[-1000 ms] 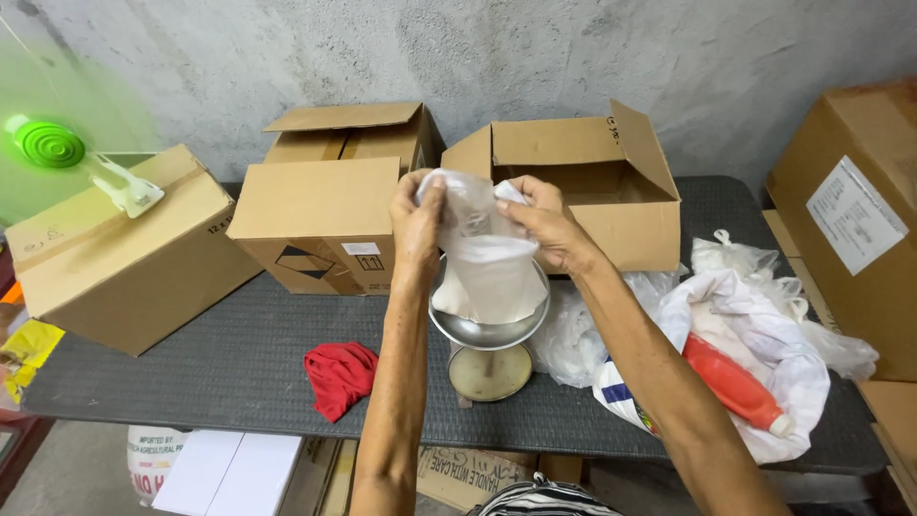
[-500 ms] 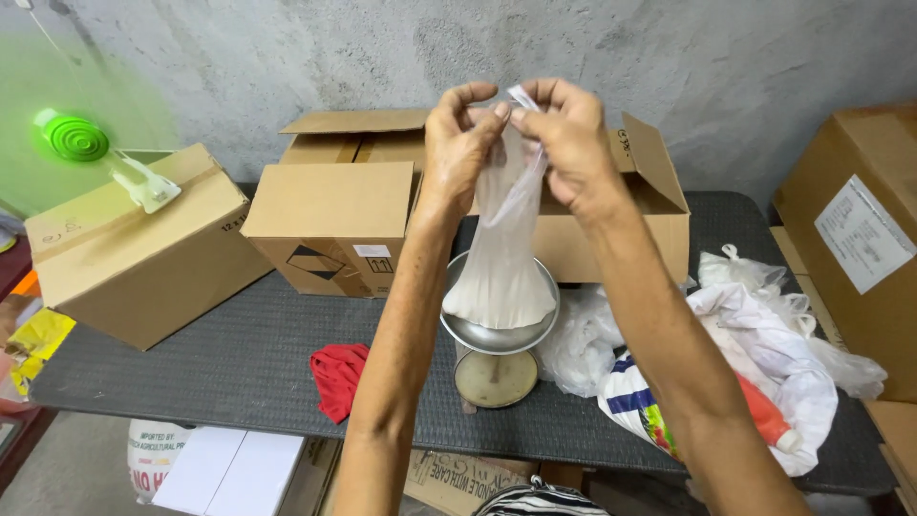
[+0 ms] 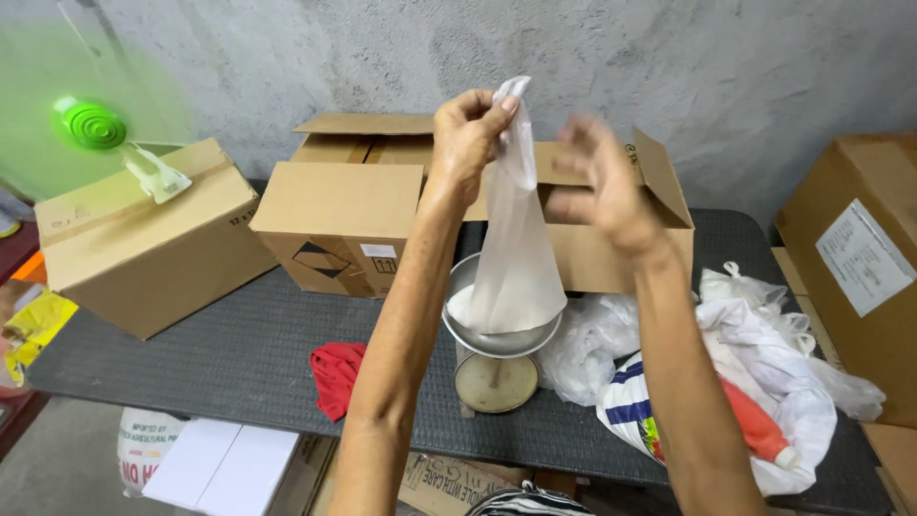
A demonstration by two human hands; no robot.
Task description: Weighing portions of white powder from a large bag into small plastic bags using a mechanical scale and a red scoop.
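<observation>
My left hand (image 3: 470,127) pinches the gathered neck of a clear plastic bag (image 3: 516,258) holding white powder. The bag hangs down with its bottom resting in the metal pan of a small weighing scale (image 3: 497,344) on the dark table (image 3: 220,354). My right hand (image 3: 604,186) is just right of the bag's neck, blurred, fingers spread, and holds nothing.
Open cardboard boxes (image 3: 339,229) stand behind the scale, another box (image 3: 134,248) at left with a green clip fan (image 3: 95,129). A red cloth (image 3: 336,375) lies left of the scale. Plastic bags (image 3: 755,382) pile at right, beside a large box (image 3: 860,268).
Both hands lifted and gripped the bag's neck; now my right hand has let go and moved right while my left still holds it.
</observation>
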